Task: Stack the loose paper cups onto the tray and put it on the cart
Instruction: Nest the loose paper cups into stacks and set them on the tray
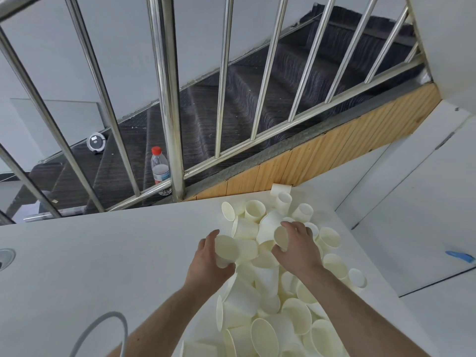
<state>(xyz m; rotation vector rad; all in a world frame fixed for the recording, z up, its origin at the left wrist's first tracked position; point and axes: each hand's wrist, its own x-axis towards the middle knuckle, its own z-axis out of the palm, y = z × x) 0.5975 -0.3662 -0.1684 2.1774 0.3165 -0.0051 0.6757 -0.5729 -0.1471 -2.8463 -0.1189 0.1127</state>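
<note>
Loose paper cups (270, 300) are lying heaped along the counter's (103, 253) right edge. The left hand (210, 264) is gripping one cup (228, 249); the right hand (298, 247) is clasping another (281, 237). Beyond the far edge, a bottle (160, 166) is standing on stairs (231, 104).

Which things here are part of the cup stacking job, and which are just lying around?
Part of the job:
- loose paper cups heaped on the white table
- cup in left hand
- cup in right hand

Just lying about:
- water bottle on the stairs
- round device on a step
- grey hose
- blue object
</note>
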